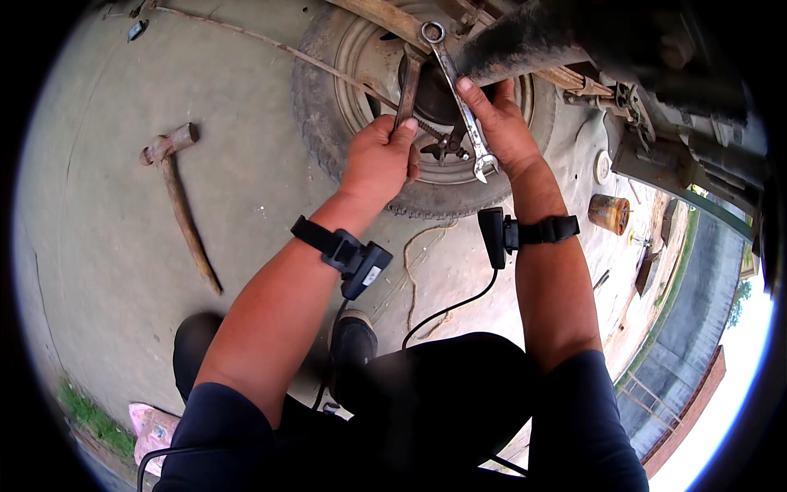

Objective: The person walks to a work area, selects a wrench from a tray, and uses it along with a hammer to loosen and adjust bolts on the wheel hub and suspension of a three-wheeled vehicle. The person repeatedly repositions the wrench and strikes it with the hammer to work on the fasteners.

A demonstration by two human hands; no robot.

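My left hand (379, 161) is closed around the lower end of a dark, worn wrench (409, 82), whose head points up toward the axle. In my right hand (503, 125) is a shiny combination wrench (456, 88), pinned under the thumb, its ring end up and its open jaw down; the other fingers are partly hidden behind it. Both tools are in front of a wheel (324, 98) with a worn tyre and a pale rim. A threaded rod (429, 129) with a bracket shows between my hands. I cannot tell whether either wrench touches a nut.
A wooden-handled hammer (185, 209) lies on the concrete to the left. A long thin rod (270, 43) slants toward the wheel. Dark vehicle parts (533, 41) hang at upper right. An orange-brown can (609, 214) stands to the right, and a rope (412, 279) lies below the tyre.
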